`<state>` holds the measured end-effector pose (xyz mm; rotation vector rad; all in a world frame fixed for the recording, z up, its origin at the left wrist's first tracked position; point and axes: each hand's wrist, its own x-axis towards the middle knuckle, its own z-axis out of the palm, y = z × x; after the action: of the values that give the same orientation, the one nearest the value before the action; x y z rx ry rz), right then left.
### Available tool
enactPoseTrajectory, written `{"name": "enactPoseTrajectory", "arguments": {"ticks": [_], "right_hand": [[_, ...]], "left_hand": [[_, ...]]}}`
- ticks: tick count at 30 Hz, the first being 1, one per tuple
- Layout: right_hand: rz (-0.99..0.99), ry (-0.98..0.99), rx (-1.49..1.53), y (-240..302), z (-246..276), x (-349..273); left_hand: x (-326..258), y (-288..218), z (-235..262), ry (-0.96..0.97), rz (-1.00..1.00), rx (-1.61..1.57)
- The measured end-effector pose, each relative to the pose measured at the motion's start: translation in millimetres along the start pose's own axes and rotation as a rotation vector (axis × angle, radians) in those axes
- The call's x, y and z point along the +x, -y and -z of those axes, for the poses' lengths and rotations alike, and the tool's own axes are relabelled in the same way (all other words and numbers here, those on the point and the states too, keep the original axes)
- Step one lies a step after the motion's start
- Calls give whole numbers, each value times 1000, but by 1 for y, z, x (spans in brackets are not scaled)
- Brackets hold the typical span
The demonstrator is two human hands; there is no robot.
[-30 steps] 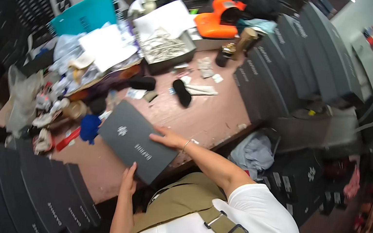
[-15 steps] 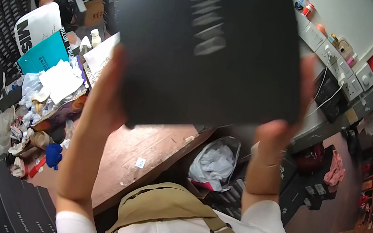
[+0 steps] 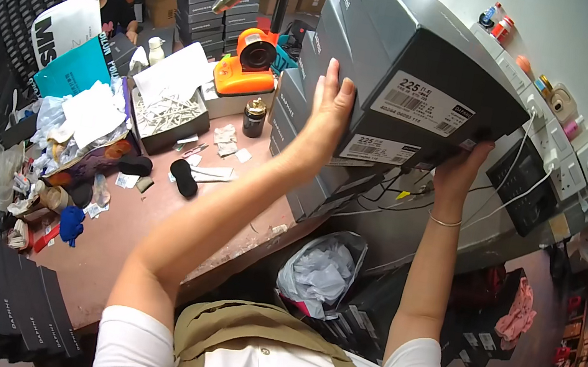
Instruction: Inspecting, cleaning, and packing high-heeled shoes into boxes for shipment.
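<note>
Both my arms reach forward to a dark grey shoebox (image 3: pixel 438 64) with a white label, tilted on top of a stack of similar boxes (image 3: pixel 290 105). My left hand (image 3: pixel 330 116) presses against its left side with the fingers pointing up. At the lower right corner, my right hand (image 3: pixel 459 172) grips the box, part of its fingers hidden beneath. A second labelled shoebox (image 3: pixel 358 134) sits directly under the held one.
Left on the pink table are an open tray of small white pieces (image 3: pixel 170 112), an orange device (image 3: pixel 245 80), a dark bottle (image 3: pixel 253 118) and a black oval pad (image 3: pixel 184 177). A lined bin (image 3: pixel 322 274) stands below. Cables (image 3: pixel 520 155) hang at right. A person (image 3: pixel 116 14) sits far left.
The dark box, raised close in front of me before, has moved away and to the right onto the stack. Both hands travelled with it. The table and orange device are now uncovered.
</note>
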<state>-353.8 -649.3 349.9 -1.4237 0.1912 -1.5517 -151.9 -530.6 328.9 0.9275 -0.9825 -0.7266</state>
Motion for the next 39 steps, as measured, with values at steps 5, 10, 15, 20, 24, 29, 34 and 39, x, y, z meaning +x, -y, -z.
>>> {"name": "enactPoseTrajectory", "arguments": {"ticks": [5, 10, 15, 20, 24, 29, 34, 39], "right_hand": [[-114, -4, 82, -26, 18, 40], [-109, 35, 62, -42, 16, 60], [294, -208, -935, -35, 41, 50], [406, -13, -146, 27, -151, -85], [476, 775, -117, 26, -301, -166], [906, 1110, 208, 140, -508, -224], [1337, 1058, 248, 283, -673, -289], [1699, 942, -220, 312, -728, -318]], "left_hand": [[-2, 1, -35, -120, 51, 227], [10, -8, -20, 5, 57, 281], [-4, -28, 34, 279, 291, -46], [-143, -9, 157, 488, 262, 427], [-284, 4, 243, 197, 536, 261], [-427, -65, 314, -398, 463, 175], [-525, -103, 321, -792, 225, 112], [-572, -76, 324, -896, 182, 42]]}}
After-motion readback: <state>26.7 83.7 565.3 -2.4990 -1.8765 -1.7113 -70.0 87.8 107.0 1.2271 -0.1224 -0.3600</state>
